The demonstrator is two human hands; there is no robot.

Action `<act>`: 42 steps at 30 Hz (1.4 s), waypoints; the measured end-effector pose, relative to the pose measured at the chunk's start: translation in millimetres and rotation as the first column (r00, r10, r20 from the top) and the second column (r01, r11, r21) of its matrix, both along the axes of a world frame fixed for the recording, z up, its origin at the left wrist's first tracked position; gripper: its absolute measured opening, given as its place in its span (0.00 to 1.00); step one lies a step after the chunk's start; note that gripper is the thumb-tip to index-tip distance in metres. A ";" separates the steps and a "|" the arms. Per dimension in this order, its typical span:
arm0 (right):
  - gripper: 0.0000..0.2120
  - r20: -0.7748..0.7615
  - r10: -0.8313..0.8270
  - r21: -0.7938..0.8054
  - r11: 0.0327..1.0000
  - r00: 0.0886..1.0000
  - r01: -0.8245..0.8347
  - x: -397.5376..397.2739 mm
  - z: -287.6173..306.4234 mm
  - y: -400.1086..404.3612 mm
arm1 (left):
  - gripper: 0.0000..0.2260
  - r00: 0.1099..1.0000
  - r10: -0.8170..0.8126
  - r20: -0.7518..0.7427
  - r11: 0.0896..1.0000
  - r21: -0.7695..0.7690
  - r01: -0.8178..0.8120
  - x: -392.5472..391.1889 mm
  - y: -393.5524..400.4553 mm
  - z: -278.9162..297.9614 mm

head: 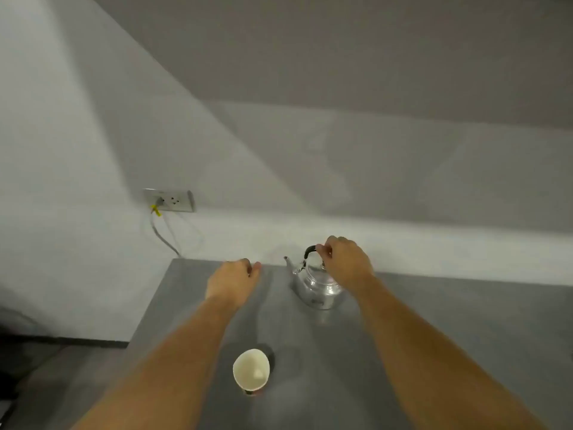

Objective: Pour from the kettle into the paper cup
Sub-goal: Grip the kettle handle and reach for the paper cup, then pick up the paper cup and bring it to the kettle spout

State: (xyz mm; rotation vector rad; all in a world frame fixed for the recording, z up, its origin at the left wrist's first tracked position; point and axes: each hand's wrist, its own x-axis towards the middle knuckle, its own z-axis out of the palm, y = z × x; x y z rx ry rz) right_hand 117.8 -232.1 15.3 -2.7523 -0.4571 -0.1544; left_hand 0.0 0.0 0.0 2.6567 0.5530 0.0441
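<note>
A small shiny metal kettle [317, 287] stands on the grey table [449, 330] near its far edge, spout pointing left. My right hand [345, 259] is closed around the kettle's black handle from above. A white paper cup [251, 370] stands upright and open near me, between my two forearms. It looks empty. My left hand [231, 279] hovers over the table to the left of the kettle, fingers loosely curled, holding nothing.
A white wall runs right behind the table. A wall socket [170, 200] with a plugged-in cable sits at the left, and the cable drops behind the table's left corner. The table's left edge falls away to a dark floor [46, 361].
</note>
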 end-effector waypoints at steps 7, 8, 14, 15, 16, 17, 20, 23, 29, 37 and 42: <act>0.18 0.026 0.036 -0.063 0.997 0.999 -0.034 44.4 -26.2 5.3 | 0.21 0.996 0.077 -0.045 0.997 0.022 -0.076 25.8 16.6 -26.3; 0.19 0.017 0.042 -0.065 0.997 0.999 -0.041 49.0 -31.0 5.2 | 0.22 0.994 0.091 -0.058 0.996 0.021 -0.090 28.9 18.2 -28.4; 0.22 -0.081 0.064 -0.070 0.995 0.995 -0.070 62.7 -50.1 -0.6 | 0.23 0.990 0.113 -0.090 0.994 -0.005 -0.114 37.7 21.2 -45.9; 0.24 -0.116 0.043 -0.040 0.998 0.992 -0.048 62.7 -51.5 -1.5 | 0.23 0.990 0.113 -0.090 0.993 -0.013 -0.115 37.8 21.6 -47.6; 0.26 -0.156 0.016 0.013 1.000 0.988 -0.014 63.7 -53.6 -3.0 | 0.23 0.990 0.116 -0.086 0.993 -0.022 -0.118 37.7 21.3 -48.2; 0.28 -0.194 -0.010 0.065 0.998 0.981 0.023 64.1 -54.2 -3.7 | 0.22 0.990 0.114 -0.086 0.993 -0.030 -0.117 37.3 21.7 -49.6; 0.29 -0.281 -0.039 0.158 0.984 0.959 0.086 65.4 -50.2 -3.1 | 0.21 0.990 0.105 -0.099 0.993 -0.043 -0.110 32.8 22.7 -51.1; 0.28 -0.339 -0.048 0.208 0.970 0.940 0.124 62.5 -44.0 -4.1 | 0.23 0.989 0.115 -0.095 0.992 -0.049 -0.120 23.8 24.2 -53.9; 0.29 -0.344 -0.047 0.212 0.969 0.938 0.126 37.7 -37.3 -8.1 | 0.22 0.986 0.143 -0.087 0.983 -0.102 -0.152 -9.5 28.1 -66.1; 0.30 -0.278 0.004 0.250 0.966 0.960 0.068 -33.5 -12.3 -26.1 | 0.16 0.983 0.143 -0.118 0.952 -0.255 -0.169 -84.9 32.6 -106.1; 0.27 -0.319 0.042 0.285 0.957 0.947 0.053 -79.4 2.5 -28.6 | 0.13 0.985 0.117 -0.127 0.938 -0.311 -0.151 -133.0 30.9 -133.4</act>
